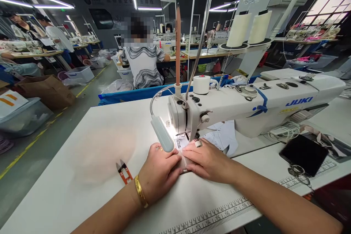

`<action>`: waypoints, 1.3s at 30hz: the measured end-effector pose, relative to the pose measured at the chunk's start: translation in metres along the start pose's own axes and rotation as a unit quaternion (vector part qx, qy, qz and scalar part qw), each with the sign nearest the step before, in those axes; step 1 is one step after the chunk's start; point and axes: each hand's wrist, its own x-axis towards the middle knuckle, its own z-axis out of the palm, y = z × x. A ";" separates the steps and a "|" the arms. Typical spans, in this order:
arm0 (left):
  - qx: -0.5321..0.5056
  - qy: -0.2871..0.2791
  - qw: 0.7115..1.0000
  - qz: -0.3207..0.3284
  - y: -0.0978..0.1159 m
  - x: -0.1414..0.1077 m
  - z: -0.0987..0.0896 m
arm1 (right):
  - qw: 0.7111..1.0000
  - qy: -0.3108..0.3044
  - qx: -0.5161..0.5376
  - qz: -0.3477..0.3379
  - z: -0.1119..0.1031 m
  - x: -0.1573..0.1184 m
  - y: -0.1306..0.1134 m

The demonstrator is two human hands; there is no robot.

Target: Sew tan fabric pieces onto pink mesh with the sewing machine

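Observation:
Under the head of a white sewing machine [219, 108], a small piece of pale, sheer fabric [184, 163] lies at the needle plate. My left hand [160, 170], with a gold bracelet at the wrist, has its fingers closed on the fabric's left side. From the right, my right hand [210, 161] holds the same piece, fingertips close to the presser foot. Part of the fabric is hidden beneath both hands. A grey-green lamp [162, 134] shines at the needle, just above my left fingers. Orange-handled thread snips [124, 172] lie left of my left hand.
Blurred pale fabric [104, 153] covers part of the table's left. White patterned pieces [223, 137] lie behind my right hand. A black phone [304, 154] and keys [297, 172] rest at right. A ruler strip [211, 221] runs along the front edge. Ahead, a person [142, 58] sits facing away.

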 end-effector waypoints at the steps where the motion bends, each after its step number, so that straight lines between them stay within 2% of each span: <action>1: -0.011 -0.016 1.000 -0.013 0.001 0.000 -0.002 | 1.000 -0.001 0.010 0.002 0.001 0.000 0.000; 5: -0.014 -0.057 0.996 -0.066 0.003 0.004 -0.003 | 0.998 0.017 0.047 0.032 0.010 0.001 0.002; 9: 0.005 -0.028 0.995 -0.094 0.003 0.010 0.007 | 0.987 0.080 0.111 0.083 0.012 0.003 0.003; 12: 0.006 -0.001 0.997 -0.081 -0.001 0.011 0.014 | 0.983 0.066 0.152 0.084 0.006 0.001 0.002; 16: -0.022 0.032 0.999 -0.038 -0.005 0.008 0.014 | 0.990 0.021 0.121 0.067 0.006 -0.001 0.002; 20: -0.070 0.073 0.994 -0.042 -0.001 0.009 0.009 | 0.985 0.092 0.121 0.076 0.017 0.004 0.001; 24: -0.037 0.072 0.994 -0.072 0.004 0.012 0.011 | 0.974 0.136 0.146 0.107 0.015 0.009 -0.003; 27: -0.010 0.065 0.995 -0.075 0.004 0.013 0.016 | 0.974 0.120 0.153 0.113 0.008 0.007 -0.004; 32: -0.031 0.069 0.995 -0.068 -0.002 0.012 0.016 | 0.987 0.068 0.127 0.064 0.011 0.004 -0.003; 39: -0.093 0.091 0.988 -0.083 0.002 0.014 0.010 | 0.976 0.162 0.116 0.086 0.023 0.012 -0.002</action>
